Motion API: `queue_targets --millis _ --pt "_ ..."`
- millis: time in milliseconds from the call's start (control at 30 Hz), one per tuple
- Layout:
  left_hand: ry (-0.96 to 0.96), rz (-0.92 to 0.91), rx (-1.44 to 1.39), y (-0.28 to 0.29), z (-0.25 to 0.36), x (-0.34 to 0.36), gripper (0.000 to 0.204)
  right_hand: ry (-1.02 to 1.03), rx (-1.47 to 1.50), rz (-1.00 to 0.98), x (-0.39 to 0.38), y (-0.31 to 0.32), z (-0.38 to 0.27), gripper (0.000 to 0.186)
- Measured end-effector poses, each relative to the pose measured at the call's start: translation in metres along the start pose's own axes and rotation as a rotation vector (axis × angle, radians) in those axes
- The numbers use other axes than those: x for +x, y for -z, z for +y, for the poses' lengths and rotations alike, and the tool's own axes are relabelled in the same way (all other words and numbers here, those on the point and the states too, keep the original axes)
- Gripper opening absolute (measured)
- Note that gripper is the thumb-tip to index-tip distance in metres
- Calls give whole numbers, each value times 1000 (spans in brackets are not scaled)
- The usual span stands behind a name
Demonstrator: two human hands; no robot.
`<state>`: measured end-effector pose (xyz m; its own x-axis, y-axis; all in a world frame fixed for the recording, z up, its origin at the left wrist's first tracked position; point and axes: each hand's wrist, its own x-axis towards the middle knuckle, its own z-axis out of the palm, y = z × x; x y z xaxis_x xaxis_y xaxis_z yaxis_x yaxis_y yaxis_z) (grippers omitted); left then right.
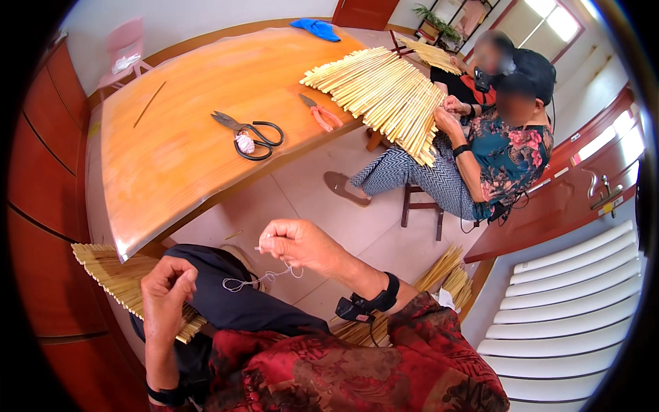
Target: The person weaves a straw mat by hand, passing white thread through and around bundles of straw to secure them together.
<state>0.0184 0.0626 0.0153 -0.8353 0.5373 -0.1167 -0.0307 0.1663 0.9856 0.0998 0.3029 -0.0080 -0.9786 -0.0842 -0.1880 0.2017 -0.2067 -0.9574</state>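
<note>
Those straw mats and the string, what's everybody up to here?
The person wearing the camera pinches a thin white string between the left hand and the raised right hand, with a straw mat across the lap. Opposite, a seated person works the edge of a larger straw mat lying on the orange table, near black scissors and pliers.

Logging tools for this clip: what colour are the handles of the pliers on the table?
Pinkish red handles on the pliers, seen in the head view.
</note>
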Motion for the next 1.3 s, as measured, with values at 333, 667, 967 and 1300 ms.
queue_targets --millis 333,667,967,1300 --pt "119 -182 -116 -33 -21 0 16 327 -203 128 28 -35 11 14" --pt "146 -17 -582 -32 -27 5 23 334 -267 106 26 -53 6 15" --pt "150 85 -673 -31 -20 9 21 96 -234 105 24 -49 13 13" --pt "-9 79 -861 -23 -29 2 15 48 -139 89 19 -64 4 9"
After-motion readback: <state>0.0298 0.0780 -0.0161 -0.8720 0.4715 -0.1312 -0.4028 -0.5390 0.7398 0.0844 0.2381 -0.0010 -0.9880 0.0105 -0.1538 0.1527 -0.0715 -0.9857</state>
